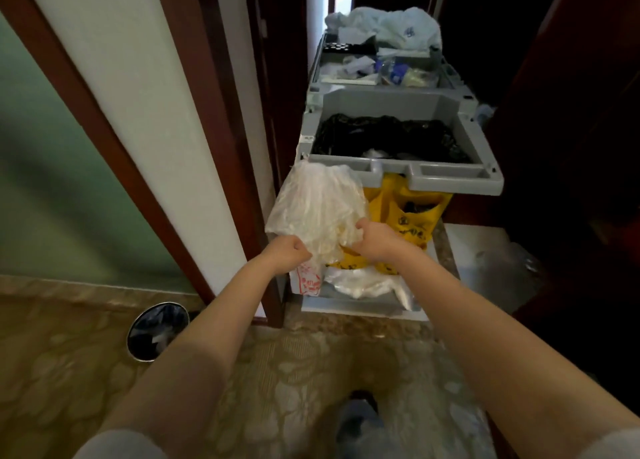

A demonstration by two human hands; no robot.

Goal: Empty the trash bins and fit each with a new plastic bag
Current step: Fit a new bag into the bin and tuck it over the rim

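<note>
Carpet (311, 372), tan and patterned, fills the foreground. Grey service cart (450, 179) stands in the doorway ahead. Its upper tub is lined with a black bag (381, 134); the trays beyond hold clutter too blurred to name. Yellow bags (412, 216) hang below the cart's front rim.

Translucent white plastic bag (318, 202), crumpled, is held up before the cart's left front corner. Its top reaches the rim and its right side overlaps the yellow bags.

Small round trash bin (138, 356), metal rim with a dark liner inside, sits on the carpet at lower left, near the door frame (104, 140) and apart from the cart.

Left hand (289, 250): fingers curled, pinching the plastic bag's lower edge. Right hand (372, 235): fingers curled round a bunch of the same bag, slightly higher. The hands are near each other, not touching.
</note>
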